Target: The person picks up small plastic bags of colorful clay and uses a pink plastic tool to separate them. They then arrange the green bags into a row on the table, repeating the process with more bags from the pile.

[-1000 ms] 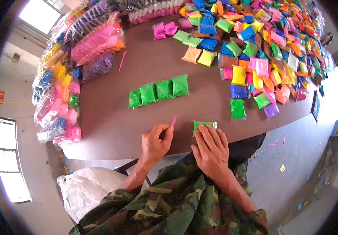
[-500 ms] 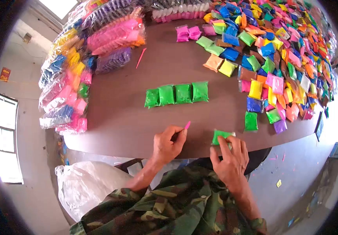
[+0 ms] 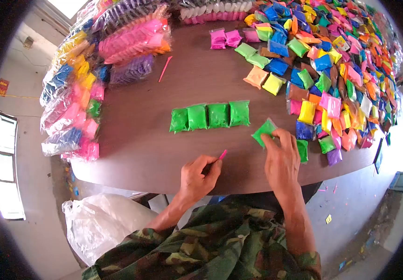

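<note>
Between the thumb and fingers of my left hand is a small pink stick, its tip pointing up and to the right. My right hand pinches a green packet by its lower right side, and the packet is tilted. Just left of that packet, several green packets lie side by side in a row on the brown table. Another green packet lies behind my right hand, partly hidden by it.
Loose packets of many colours are heaped at the right. Clear bags of packets are stacked at the left and back. A pink tool lies near them. A whitish plastic bag hangs below the table's front edge.
My right hand has moved up and away from the table's front edge with the green packet, which is now close to the row. My left hand still holds the pink stick, nearly in place.
</note>
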Motion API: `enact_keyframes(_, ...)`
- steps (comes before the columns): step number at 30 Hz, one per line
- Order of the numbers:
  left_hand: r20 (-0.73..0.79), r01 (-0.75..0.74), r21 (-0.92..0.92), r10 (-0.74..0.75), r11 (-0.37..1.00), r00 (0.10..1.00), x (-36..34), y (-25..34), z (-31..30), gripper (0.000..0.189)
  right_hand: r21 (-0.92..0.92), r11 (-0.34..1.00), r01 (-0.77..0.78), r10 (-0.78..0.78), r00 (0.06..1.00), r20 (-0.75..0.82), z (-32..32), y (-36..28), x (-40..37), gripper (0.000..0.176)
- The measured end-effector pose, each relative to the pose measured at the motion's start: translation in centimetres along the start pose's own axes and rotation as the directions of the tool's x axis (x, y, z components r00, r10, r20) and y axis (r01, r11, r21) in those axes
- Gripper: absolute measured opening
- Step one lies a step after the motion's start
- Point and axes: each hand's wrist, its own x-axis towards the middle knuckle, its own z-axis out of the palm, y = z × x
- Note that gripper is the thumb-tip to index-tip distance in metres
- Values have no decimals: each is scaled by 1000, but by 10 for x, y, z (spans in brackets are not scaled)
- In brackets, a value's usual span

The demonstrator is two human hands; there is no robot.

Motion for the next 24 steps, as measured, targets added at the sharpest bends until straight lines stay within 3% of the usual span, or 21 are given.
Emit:
enact_keyframes(13,7,32,-4,-32,999,999,3,4,0,11,258,966,34,-34,999,-6,21,35,57,29)
enact_keyframes(24,-2,54,-10,-54,998,999,0,3,3,10,241,969,48,-40,998,-39,34,23,48,27)
